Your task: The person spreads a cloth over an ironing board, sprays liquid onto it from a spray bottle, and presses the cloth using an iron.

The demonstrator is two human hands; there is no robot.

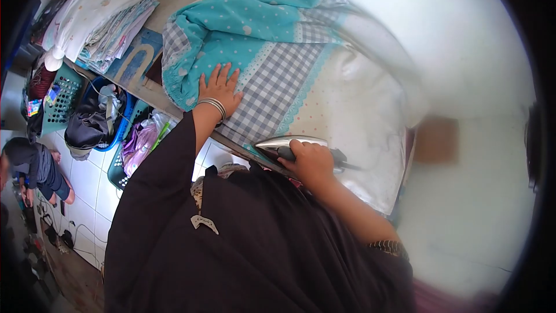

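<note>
My right hand (pixel 311 163) is wrapped round the handle of a clothes iron (pixel 292 142), which rests on the near part of a patterned cloth (pixel 275 78). The cloth has turquoise dotted, grey checked and pale dotted bands with a lace-like trim. Flat on its turquoise and checked part lies my left hand (pixel 221 91), fingers spread, with bangles at the wrist. Toward the back the turquoise fabric is bunched in folds. A white padded cover (pixel 370 139) lies under the cloth and to its right. The iron's soleplate is mostly hidden.
A stack of folded cloths (pixel 107 17) stands at the back left. Below the table edge are a blue basket (pixel 124 117) with dark fabric and a green basket (pixel 117 168) with plastic bags. Another person (pixel 37 168) sits on the tiled floor at left, near cables.
</note>
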